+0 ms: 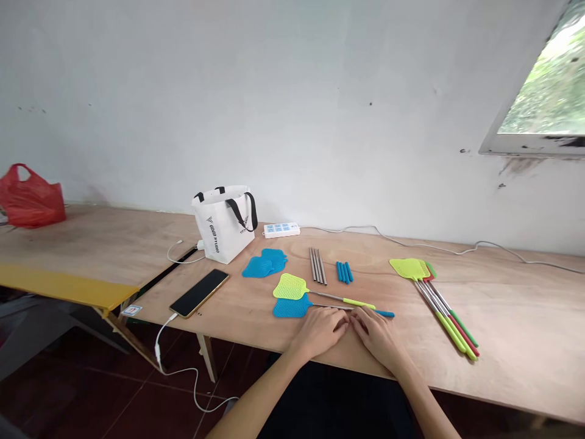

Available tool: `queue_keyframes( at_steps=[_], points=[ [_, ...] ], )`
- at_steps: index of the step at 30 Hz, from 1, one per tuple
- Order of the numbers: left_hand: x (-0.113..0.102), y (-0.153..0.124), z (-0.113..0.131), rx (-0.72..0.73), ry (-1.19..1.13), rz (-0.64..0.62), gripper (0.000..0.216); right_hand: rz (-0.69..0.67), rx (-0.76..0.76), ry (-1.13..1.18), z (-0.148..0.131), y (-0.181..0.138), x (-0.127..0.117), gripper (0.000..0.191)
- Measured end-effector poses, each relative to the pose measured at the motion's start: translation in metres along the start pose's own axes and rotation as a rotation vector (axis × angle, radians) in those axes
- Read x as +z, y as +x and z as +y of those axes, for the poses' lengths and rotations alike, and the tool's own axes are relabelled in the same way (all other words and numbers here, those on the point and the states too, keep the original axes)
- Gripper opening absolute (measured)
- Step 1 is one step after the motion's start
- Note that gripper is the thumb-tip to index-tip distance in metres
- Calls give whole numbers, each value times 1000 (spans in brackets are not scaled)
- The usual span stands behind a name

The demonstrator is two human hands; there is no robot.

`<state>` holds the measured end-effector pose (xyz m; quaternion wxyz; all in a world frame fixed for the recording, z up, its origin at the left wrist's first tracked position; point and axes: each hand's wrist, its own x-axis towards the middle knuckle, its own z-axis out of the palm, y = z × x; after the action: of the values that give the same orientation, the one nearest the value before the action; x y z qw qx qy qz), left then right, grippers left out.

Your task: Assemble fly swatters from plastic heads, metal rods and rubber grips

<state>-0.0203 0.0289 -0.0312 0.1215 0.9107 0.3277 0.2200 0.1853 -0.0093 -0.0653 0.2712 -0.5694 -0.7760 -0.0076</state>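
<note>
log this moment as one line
left hand: on table, by blue swatter | right hand: by that swatter's handle | yellow-green swatter: behind blue swatter | metal rods: farther back

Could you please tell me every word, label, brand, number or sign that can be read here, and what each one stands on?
None can be read with certainty:
Bag: dark lettering running sideways and a logo, too blurred to quote.
Power strip: blue printed markings, too small to read.
Sticker on the table's left corner: a mark, too small to make out.
Swatters: no lettering that I can see.
</note>
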Motion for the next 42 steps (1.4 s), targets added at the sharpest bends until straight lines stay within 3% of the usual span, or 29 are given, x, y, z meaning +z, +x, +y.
queue_keyframes(
  at_steps=[14,21,28,38,42],
  points=[
    [-1,1,1,1,6,4,15,18,-24,20,-1,0,-2,30],
    [-3,1,3,-5,-52,-7,13,304,140,-307,10,-5,3,37],
    [-3,1,3,-8,-58,-2,14,136,205,-197,19,-6,19,38],
    [-5,1,4,-23,-101,-11,15,165,140,-89,13,-5,8,30],
    [-3,3,-1,-109,-268,40,19,225,96,-101,8,-4,2,25]
  ],
)
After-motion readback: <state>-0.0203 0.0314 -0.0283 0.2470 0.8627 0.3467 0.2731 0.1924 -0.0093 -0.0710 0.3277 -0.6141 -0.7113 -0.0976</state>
